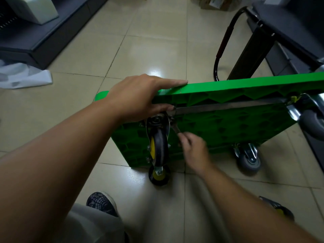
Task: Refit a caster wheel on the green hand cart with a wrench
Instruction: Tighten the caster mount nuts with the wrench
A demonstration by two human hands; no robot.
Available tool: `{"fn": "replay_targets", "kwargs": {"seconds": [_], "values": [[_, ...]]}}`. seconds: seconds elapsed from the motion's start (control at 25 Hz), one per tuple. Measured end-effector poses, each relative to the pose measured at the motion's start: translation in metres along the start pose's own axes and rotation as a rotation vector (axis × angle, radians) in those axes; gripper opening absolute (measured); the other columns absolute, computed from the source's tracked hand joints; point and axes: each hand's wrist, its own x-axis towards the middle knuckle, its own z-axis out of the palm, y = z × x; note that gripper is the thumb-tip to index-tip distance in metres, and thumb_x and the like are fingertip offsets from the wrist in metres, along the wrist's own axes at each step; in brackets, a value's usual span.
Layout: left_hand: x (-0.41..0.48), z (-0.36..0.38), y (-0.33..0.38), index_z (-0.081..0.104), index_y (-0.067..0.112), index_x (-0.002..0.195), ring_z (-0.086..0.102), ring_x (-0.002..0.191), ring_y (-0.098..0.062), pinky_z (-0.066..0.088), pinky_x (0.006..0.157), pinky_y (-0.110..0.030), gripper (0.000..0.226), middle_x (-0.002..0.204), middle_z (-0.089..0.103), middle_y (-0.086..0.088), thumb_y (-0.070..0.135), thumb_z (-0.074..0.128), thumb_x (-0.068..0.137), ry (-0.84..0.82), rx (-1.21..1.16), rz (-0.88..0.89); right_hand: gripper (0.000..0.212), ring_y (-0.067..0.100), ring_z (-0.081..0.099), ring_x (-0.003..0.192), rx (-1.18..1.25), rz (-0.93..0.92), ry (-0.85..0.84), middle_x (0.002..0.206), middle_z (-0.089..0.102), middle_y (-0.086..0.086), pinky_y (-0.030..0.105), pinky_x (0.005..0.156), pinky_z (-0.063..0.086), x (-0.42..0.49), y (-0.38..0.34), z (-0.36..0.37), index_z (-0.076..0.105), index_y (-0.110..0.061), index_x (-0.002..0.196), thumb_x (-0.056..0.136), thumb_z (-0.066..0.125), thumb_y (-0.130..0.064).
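Locate the green hand cart (228,123) tipped onto one long edge on the glossy tiled floor (140,50), ribbed underside turned toward the head camera. Judge this placement as a way to bring the caster mounts within reach. Expect matt moulded plastic, stiffened by a honeycomb of triangular and hexagonal pockets and crossed by a flat bright steel strip (228,106).

Find the caster wheel (158,146) at the upper near corner of the underside, just below the top edge: black rubber tyre, yellow hub, bright pressed-metal fork and mounting plate. Compare a matching caster (158,174) at the lower near corner, touching the floor, and grey-tyred casters (249,160) toward the far end.

Observe the left hand (135,97) laid over the top edge, index finger straight along it, thumb reaching down to the mounting plate, nothing clenched (remaining fingers hidden behind the deck). Read as a steadying hold, bracing deck and plate against turning force.

Observe the right hand (194,151), motion-blurred, curled around the shank of the wrench (175,128), with the head set at a fastener on the right side of the plate. Read as tightening under way; seating of the head on the nut too blurred to confirm.

Guard against slip off the nut and against tipping of the deck.
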Motion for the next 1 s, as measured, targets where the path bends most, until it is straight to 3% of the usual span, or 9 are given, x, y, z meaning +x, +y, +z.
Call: {"fn": "replay_targets", "kwargs": {"seconds": [0.08, 0.12, 0.16, 0.28, 0.4, 0.48, 0.56, 0.68, 1.0], "values": [[-0.001, 0.001, 0.003, 0.024, 0.066, 0.148, 0.063, 0.105, -0.027, 0.054, 0.079, -0.044, 0.069, 0.130, 0.066, 0.005, 0.058, 0.063, 0.092, -0.011, -0.004, 0.002, 0.034, 0.018, 0.059, 0.056, 0.888, 0.488, -0.070, 0.067, 0.063, 0.009, 0.025, 0.053, 0.045, -0.020, -0.028, 0.049, 0.066, -0.003, 0.087, 0.104, 0.044, -0.023], [-0.002, 0.000, 0.003, 0.024, 0.066, 0.148, 0.063, 0.105, -0.027, 0.054, 0.078, -0.044, 0.069, 0.130, 0.066, 0.005, 0.058, 0.063, 0.092, -0.009, -0.005, 0.003, 0.033, 0.018, 0.063, 0.057, 1.118, 0.601, -0.046, 0.067, 0.066, 0.009, 0.024, 0.052, 0.048, -0.028, -0.036, 0.067, 0.067, -0.004, 0.088, 0.103, 0.041, -0.018], [-0.003, 0.001, 0.002, 0.024, 0.065, 0.148, 0.063, 0.105, -0.027, 0.054, 0.079, -0.044, 0.069, 0.130, 0.066, 0.006, 0.058, 0.063, 0.092, -0.007, -0.005, 0.006, 0.029, 0.015, 0.063, 0.058, 1.100, 0.618, -0.027, 0.066, 0.066, 0.006, 0.022, 0.053, 0.049, -0.036, -0.039, 0.076, 0.067, -0.007, 0.088, 0.103, 0.042, -0.012], [-0.004, 0.001, 0.003, 0.024, 0.065, 0.149, 0.062, 0.106, -0.025, 0.052, 0.078, -0.042, 0.069, 0.132, 0.065, 0.007, 0.059, 0.061, 0.092, 0.001, -0.003, 0.006, 0.027, 0.006, 0.049, 0.057, 0.306, 0.244, -0.066, 0.064, 0.056, -0.004, 0.028, 0.061, 0.039, -0.051, 0.011, 0.050, 0.060, -0.017, 0.075, 0.102, 0.056, -0.016], [-0.003, 0.002, 0.000, 0.023, 0.065, 0.149, 0.062, 0.106, -0.026, 0.050, 0.076, -0.039, 0.069, 0.132, 0.065, 0.005, 0.062, 0.060, 0.091, -0.002, 0.021, 0.005, 0.032, 0.022, 0.056, 0.060, -0.413, -0.062, -0.163, 0.062, 0.059, 0.002, 0.030, 0.062, 0.036, -0.040, 0.055, -0.023, 0.055, -0.020, 0.069, 0.097, 0.063, -0.033], [-0.002, 0.003, 0.000, 0.023, 0.066, 0.148, 0.062, 0.106, -0.028, 0.050, 0.076, -0.039, 0.069, 0.132, 0.065, 0.004, 0.063, 0.060, 0.090, 0.000, 0.015, 0.006, 0.026, 0.026, 0.059, 0.066, -0.698, -0.355, -0.175, 0.069, 0.063, 0.001, 0.033, 0.066, 0.040, -0.028, 0.047, -0.066, 0.057, -0.021, 0.077, 0.095, 0.061, -0.039], [-0.002, 0.003, 0.002, 0.022, 0.067, 0.148, 0.063, 0.107, -0.029, 0.050, 0.075, -0.039, 0.069, 0.134, 0.064, 0.004, 0.063, 0.059, 0.091, -0.004, 0.028, 0.003, 0.020, 0.021, 0.057, 0.066, -0.787, -0.613, -0.132, 0.073, 0.062, -0.002, 0.034, 0.068, 0.042, -0.015, 0.013, -0.094, 0.060, -0.020, 0.085, 0.096, 0.059, -0.037], [-0.003, 0.002, 0.003, 0.021, 0.066, 0.149, 0.063, 0.109, -0.028, 0.051, 0.078, -0.040, 0.070, 0.136, 0.063, 0.004, 0.063, 0.060, 0.091, -0.001, 0.034, 0.006, 0.016, 0.020, 0.055, 0.064, -0.875, -0.787, 0.050, 0.072, 0.062, -0.001, 0.034, 0.066, 0.042, 0.004, -0.043, -0.110, 0.062, -0.018, 0.086, 0.095, 0.064, -0.030], [-0.003, 0.002, 0.003, 0.022, 0.066, 0.149, 0.062, 0.107, -0.026, 0.051, 0.077, -0.039, 0.070, 0.135, 0.063, 0.004, 0.062, 0.060, 0.091, 0.001, 0.024, 0.004, 0.020, 0.024, 0.059, 0.062, -0.967, -0.761, 0.110, 0.069, 0.064, 0.000, 0.033, 0.063, 0.037, 0.023, -0.059, -0.104, 0.061, -0.019, 0.082, 0.094, 0.066, -0.034]]}}
